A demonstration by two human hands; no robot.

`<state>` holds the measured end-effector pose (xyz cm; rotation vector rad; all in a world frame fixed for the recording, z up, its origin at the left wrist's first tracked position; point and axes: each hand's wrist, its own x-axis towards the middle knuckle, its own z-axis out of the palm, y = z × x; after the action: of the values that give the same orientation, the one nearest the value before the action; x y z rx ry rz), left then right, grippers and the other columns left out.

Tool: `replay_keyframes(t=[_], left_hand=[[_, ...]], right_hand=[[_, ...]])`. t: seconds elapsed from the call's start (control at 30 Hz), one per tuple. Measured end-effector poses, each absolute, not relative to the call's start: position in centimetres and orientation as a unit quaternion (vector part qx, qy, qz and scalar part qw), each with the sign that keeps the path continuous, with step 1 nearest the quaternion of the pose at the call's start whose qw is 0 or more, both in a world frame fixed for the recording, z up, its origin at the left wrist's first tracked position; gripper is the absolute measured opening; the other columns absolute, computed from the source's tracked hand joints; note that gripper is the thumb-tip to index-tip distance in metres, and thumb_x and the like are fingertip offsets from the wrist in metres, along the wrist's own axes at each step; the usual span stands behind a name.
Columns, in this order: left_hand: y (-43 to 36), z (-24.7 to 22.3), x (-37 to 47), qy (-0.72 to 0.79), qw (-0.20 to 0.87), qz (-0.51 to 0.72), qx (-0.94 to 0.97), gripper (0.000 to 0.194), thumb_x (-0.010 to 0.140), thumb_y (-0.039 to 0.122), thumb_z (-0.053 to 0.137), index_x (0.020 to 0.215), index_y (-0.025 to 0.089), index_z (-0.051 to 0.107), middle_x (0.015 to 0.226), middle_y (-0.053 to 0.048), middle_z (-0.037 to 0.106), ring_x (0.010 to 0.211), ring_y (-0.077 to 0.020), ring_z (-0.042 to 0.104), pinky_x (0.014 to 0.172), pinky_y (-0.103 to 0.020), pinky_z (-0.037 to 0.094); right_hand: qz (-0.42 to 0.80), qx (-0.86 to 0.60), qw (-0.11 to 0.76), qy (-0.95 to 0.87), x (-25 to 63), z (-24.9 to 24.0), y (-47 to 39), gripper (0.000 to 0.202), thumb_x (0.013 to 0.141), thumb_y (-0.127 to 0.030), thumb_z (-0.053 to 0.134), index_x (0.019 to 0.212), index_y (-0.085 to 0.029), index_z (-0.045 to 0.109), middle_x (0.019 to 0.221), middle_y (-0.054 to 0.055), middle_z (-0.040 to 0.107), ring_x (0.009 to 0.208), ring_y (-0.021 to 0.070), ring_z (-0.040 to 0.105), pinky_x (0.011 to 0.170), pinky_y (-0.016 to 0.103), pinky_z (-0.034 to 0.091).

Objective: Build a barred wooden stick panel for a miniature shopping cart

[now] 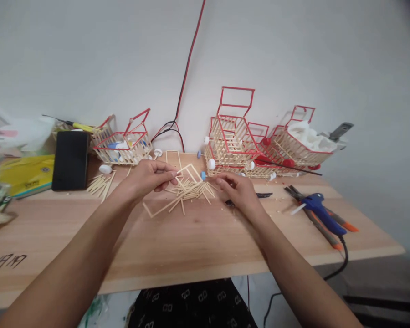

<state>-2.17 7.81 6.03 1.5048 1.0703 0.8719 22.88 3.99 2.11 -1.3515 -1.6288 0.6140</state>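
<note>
This looks like a small craft workshop. Loose wooden sticks (191, 191) lie mid-frame on a wooden table (191, 246), with miniature shopping carts (235, 145) behind, and a hot-glue gun (319, 209) and pliers (321, 228) at right.

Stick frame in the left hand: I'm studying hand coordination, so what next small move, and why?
Perhaps steady the stick frame by its free end with the right hand: the left hand pinches only the other end, and the right hand is close but apart.
</note>
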Motion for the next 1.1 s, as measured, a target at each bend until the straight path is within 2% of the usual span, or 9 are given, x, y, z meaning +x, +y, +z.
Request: replay_keyframes(t=[0.13,0.27,0.47,0.57,0.67,0.77,0.87,1.0,1.1], left_hand=[[8.0,6.3,-2.6,0.449,0.524,0.348,0.635,0.013,0.069,0.026,0.070,0.070,0.013,0.071,0.058,-0.004,0.064,0.043,-0.0053,0.042,0.037,-0.016,0.030],[7.7,6.6,-2.3,0.446,0.526,0.330,0.644,0.013,0.069,0.025,0.070,0.061,0.014,0.068,0.046,0.000,0.056,0.040,-0.0051,0.038,0.036,-0.016,0.029],[7.8,5.9,-2.0,0.433,0.543,0.306,0.650,0.015,0.068,0.028,0.070,0.064,0.014,0.068,0.058,-0.003,0.063,0.042,-0.0051,0.041,0.037,-0.016,0.031],[7.6,5.3,-1.7,0.433,0.549,0.285,0.655,0.014,0.068,0.028,0.070,0.066,0.014,0.068,0.056,-0.001,0.060,0.043,-0.0057,0.042,0.038,-0.016,0.033],[7.5,4.5,-1.3,0.432,0.548,0.270,0.663,0.016,0.069,0.030,0.068,0.066,0.014,0.068,0.051,0.001,0.056,0.043,-0.0072,0.044,0.040,-0.017,0.034],[7.9,3.4,-1.2,0.453,0.515,0.259,0.680,0.015,0.070,0.028,0.064,0.064,0.014,0.067,0.050,0.001,0.056,0.041,-0.0078,0.044,0.040,-0.019,0.034],[8.4,2.8,-1.3,0.470,0.423,0.265,0.728,0.021,0.071,0.026,0.060,0.053,0.016,0.063,0.046,0.001,0.055,0.040,-0.0094,0.045,0.042,-0.020,0.034],[8.2,3.5,-0.9,0.453,0.286,0.338,0.774,0.015,0.072,0.027,0.063,0.070,0.018,0.074,0.077,-0.007,0.073,0.072,-0.0178,0.063,0.063,-0.025,0.046],[7.2,4.1,0.1,0.417,0.379,0.371,0.738,0.028,0.072,0.033,0.068,0.093,0.016,0.074,0.094,-0.010,0.074,0.083,-0.0197,0.066,0.073,-0.029,0.050]], right_hand=[[0.120,-0.582,0.292,-0.749,22.8,2.3,3.4,0.015,0.084,-0.026,0.058,0.077,-0.021,0.070,0.080,0.005,0.070,0.076,0.0187,0.060,0.069,0.029,0.040],[0.041,-0.631,0.156,-0.759,20.8,2.0,2.9,0.012,0.081,-0.030,0.063,0.075,-0.020,0.066,0.083,0.007,0.068,0.076,0.0196,0.058,0.061,0.027,0.035],[0.005,-0.655,0.073,-0.752,19.3,2.2,2.3,0.016,0.086,-0.027,0.054,0.082,-0.018,0.066,0.084,0.011,0.068,0.075,0.0209,0.060,0.060,0.028,0.034],[0.012,-0.671,0.104,-0.734,20.7,2.5,1.8,0.016,0.085,-0.025,0.051,0.079,-0.018,0.064,0.082,0.010,0.068,0.072,0.0201,0.059,0.058,0.028,0.032],[0.046,-0.674,0.192,-0.712,22.4,2.6,1.3,0.015,0.084,-0.024,0.050,0.075,-0.018,0.060,0.074,0.007,0.065,0.066,0.0173,0.054,0.058,0.028,0.031],[0.158,-0.620,0.327,-0.695,22.9,2.1,1.1,0.015,0.083,-0.031,0.053,0.075,-0.019,0.057,0.068,0.002,0.061,0.061,0.0152,0.052,0.059,0.027,0.035],[0.283,-0.556,0.405,-0.668,22.2,1.7,1.4,0.020,0.079,-0.039,0.059,0.074,-0.020,0.057,0.065,-0.001,0.056,0.058,0.0129,0.048,0.057,0.026,0.034],[0.350,-0.531,0.458,-0.621,20.9,2.2,1.9,0.026,0.074,-0.046,0.066,0.075,-0.020,0.059,0.065,-0.003,0.052,0.058,0.0116,0.043,0.054,0.025,0.032],[0.380,-0.517,0.494,-0.587,20.2,2.5,2.1,0.028,0.075,-0.048,0.066,0.078,-0.021,0.060,0.066,-0.003,0.053,0.057,0.0114,0.043,0.053,0.024,0.033]])
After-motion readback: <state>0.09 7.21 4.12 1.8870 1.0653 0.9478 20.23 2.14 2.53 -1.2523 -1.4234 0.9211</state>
